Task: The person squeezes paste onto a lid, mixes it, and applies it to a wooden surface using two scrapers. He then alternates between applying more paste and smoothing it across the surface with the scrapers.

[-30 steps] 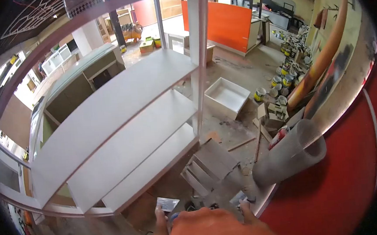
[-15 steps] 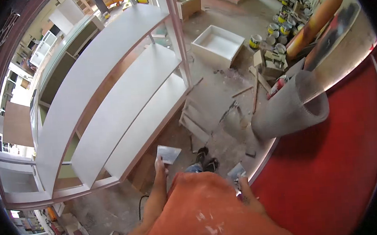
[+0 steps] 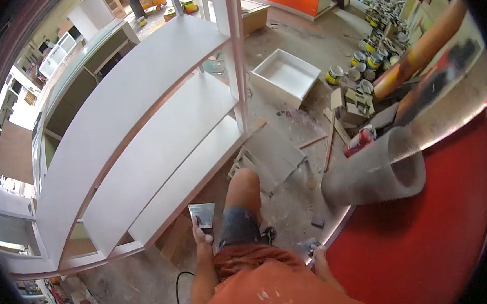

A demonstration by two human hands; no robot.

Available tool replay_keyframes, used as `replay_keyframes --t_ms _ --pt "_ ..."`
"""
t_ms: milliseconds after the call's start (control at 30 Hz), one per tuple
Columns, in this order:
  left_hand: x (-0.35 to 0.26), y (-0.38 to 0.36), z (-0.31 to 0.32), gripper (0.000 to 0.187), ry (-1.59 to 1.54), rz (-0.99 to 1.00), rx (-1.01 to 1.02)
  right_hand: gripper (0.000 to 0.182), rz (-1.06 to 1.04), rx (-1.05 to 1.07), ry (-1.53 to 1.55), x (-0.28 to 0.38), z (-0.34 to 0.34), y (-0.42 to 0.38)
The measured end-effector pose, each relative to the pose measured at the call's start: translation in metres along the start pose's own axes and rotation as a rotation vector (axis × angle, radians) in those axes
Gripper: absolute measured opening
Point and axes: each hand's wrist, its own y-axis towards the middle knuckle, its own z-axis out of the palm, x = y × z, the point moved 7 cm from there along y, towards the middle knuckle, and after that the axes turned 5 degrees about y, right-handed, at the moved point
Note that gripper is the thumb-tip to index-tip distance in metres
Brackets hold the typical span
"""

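My left hand (image 3: 201,232) is closed on a wide putty knife (image 3: 202,214), its flat metal blade pointing forward beside my left thigh. At my right side, close to the edge of the red panel (image 3: 408,242), my right hand (image 3: 319,257) is closed on a smaller putty knife (image 3: 309,245), partly blurred. To the left stands a large white curved shelf unit (image 3: 156,118) with several boards. Neither hand touches it.
A white drawer box (image 3: 289,75) sits on the floor ahead. A grey mesh roll (image 3: 363,172) lies on the red panel, near a red can (image 3: 360,142). Wood strips (image 3: 331,140) and several paint tins (image 3: 335,75) lie to the right; a cable (image 3: 178,289) trails behind my left arm.
My bent knee has come forward in a step. My left hand has moved slightly left and lower with its putty knife, whose blade has turned; my right hand has dropped lower.
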Motion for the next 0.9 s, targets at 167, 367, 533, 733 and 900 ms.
replay_keyframes --t_ms 167,367,533,733,900 --pt "-0.05 0.027 0.137 0.045 -0.096 0.105 0.302 0.041 -0.346 0.102 -0.053 0.202 0.192 0.008" --pt "-0.069 0.047 0.32 0.056 0.496 -0.147 0.219 0.062 -1.191 0.717 -0.47 0.494 0.485 -0.164" --pt "-0.153 -0.048 0.584 0.053 0.846 -0.327 0.678 0.083 -1.317 0.867 -0.336 0.655 0.63 -0.38" --pt "-0.274 -0.139 0.715 0.048 1.013 -0.04 1.135 0.047 -0.938 1.464 0.08 0.781 0.666 -0.511" --pt "-0.457 -0.241 0.755 0.035 0.743 0.628 1.246 0.048 -1.542 1.199 -0.01 0.83 0.718 -0.567"
